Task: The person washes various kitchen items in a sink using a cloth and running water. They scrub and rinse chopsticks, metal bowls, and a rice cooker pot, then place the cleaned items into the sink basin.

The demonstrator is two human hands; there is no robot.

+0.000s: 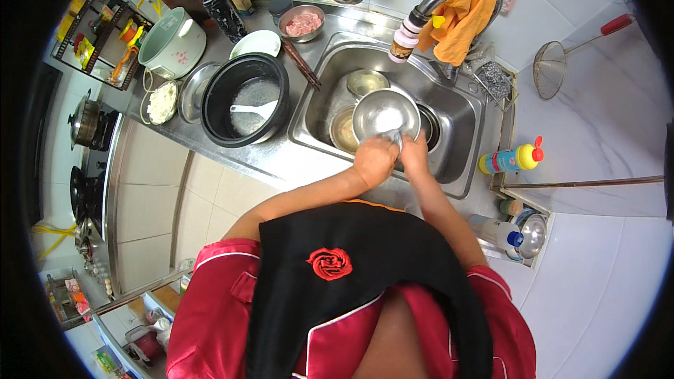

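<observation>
Over the sink, a shiny metal bowl is tilted with its inside facing up. My left hand is curled at the bowl's near rim. Beside it, my right hand grips the rim on the near right side. A small grey patch shows between my fingers; whether it is a scrubber or a reflection is unclear. Below the bowl in the steel sink lie a small metal dish, another bowl partly covered, and a dark round vessel partly hidden.
An orange cloth hangs over the faucet. Left of the sink are chopsticks, a black inner pot with a white rice paddle, a white plate and a bowl of raw meat. A yellow bottle lies at right.
</observation>
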